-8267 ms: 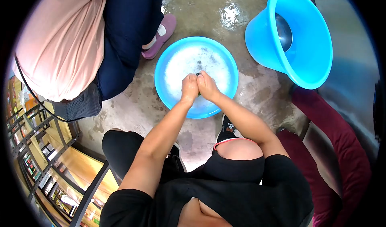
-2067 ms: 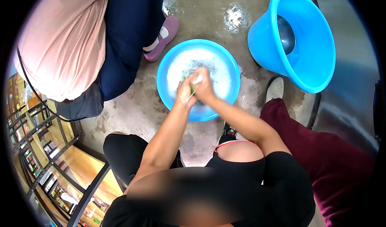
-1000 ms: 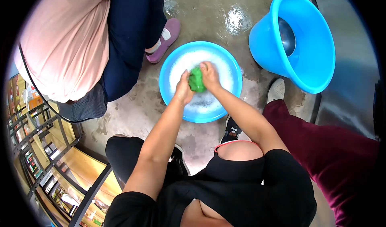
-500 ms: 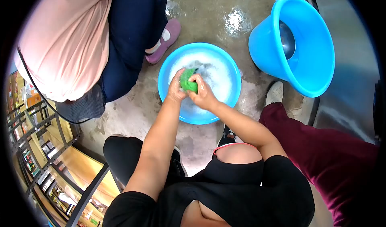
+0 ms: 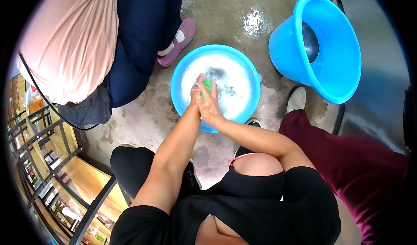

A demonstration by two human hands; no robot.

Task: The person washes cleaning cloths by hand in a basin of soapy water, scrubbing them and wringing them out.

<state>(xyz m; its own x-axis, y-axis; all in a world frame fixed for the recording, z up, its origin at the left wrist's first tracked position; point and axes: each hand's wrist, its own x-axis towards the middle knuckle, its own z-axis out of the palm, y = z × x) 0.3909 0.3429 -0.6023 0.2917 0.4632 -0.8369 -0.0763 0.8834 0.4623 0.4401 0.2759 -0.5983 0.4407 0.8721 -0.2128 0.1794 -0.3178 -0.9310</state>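
Note:
A light-blue basin [image 5: 177, 98] full of white suds stands on the floor in front of me. Over its near left part my two hands are pressed together around a bright green scrubbing pad [image 5: 207, 85]. My left hand [image 5: 194, 94] is underneath, closed on the pad, and much of it is hidden. Across it lies my right hand [image 5: 210, 108], wet, its fingers stretched out and apart. Green shows between those fingers. Dark patches break the foam [image 5: 232, 73] beyond my hands.
A tall blue bucket [image 5: 284, 49] with a metal bowl [image 5: 310, 43] inside stands at the upper right. A person in a pink top [image 5: 74, 45] sits at the left. Another person's maroon trouser leg [image 5: 339, 158] is at the right. Shelving [image 5: 52, 171] fills the lower left.
My right hand has gone from curled fingers on the green pad to stretched fingers over my left hand. Both hands moved slightly nearer me, and less of the pad shows.

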